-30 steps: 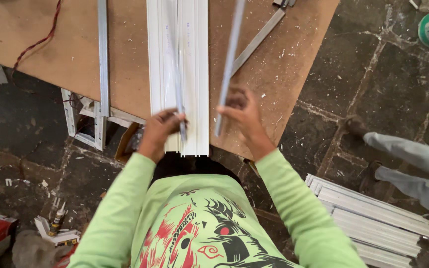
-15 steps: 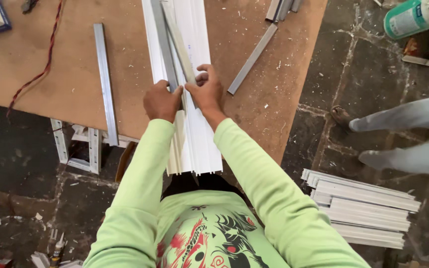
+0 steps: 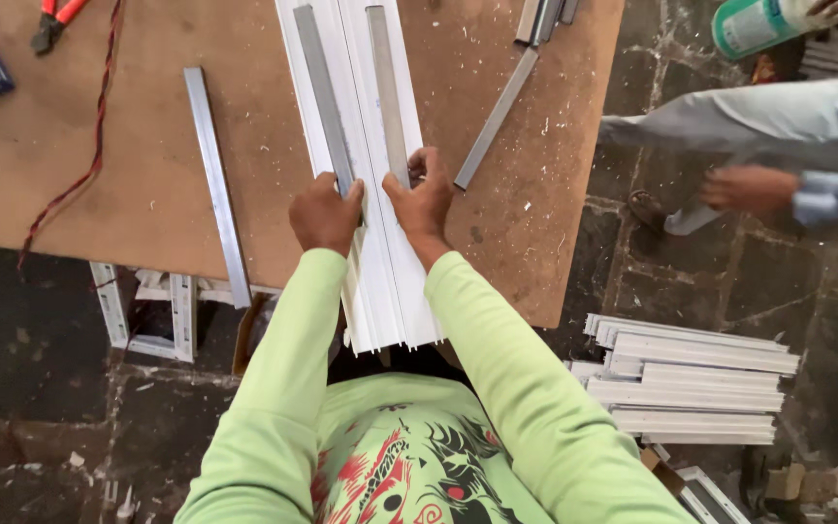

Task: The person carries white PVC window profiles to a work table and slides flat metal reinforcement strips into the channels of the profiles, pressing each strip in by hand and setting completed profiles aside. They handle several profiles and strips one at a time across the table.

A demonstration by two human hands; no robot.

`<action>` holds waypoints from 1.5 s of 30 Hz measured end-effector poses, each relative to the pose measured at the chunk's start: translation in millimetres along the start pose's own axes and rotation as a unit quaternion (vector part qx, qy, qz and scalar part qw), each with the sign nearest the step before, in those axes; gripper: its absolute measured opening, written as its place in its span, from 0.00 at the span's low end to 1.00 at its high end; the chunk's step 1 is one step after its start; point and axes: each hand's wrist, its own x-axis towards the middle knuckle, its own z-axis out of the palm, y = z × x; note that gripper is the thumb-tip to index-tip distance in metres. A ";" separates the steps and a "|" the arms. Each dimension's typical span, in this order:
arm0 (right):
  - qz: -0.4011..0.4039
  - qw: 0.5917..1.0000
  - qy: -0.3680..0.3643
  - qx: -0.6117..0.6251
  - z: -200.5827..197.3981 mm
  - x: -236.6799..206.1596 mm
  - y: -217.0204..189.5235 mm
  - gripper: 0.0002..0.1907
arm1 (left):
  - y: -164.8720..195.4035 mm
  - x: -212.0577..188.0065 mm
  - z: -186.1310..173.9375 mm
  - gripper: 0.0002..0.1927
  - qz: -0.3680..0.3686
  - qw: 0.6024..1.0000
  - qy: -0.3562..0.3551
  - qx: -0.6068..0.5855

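The white profile bundle [image 3: 380, 243] lies lengthwise straight away from the person, its near end overhanging the counter [image 3: 147, 194] edge toward the body, with two grey metal strips [image 3: 322, 97] running the same way on top. The left hand [image 3: 324, 215] and right hand [image 3: 423, 199] sit side by side, fingers curled closed onto the strips' near ends. Bare counter lies either side; a loose metal bar [image 3: 213, 184] lies left, another [image 3: 497, 118] right.

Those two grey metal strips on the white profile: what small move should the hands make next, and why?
Probably slide both strips further along. The left hand and right hand each grip the near end of a grey strip lying in the white profile.
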 end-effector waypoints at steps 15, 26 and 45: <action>0.016 0.994 -0.081 -0.077 -4.6 -0.2 8.7 0.24 | 3.6 -4.4 3.3 0.22 -0.012 1.000 -0.022 -0.002; -0.069 0.987 -0.106 -0.100 -79.7 -69.8 22.5 0.26 | -28.1 -26.0 -25.7 0.36 0.158 0.986 -0.056 0.009; 0.132 0.969 -0.198 -0.066 -160.6 -167.9 55.0 0.33 | -121.1 -80.3 47.8 0.56 0.172 0.949 -0.210 -0.161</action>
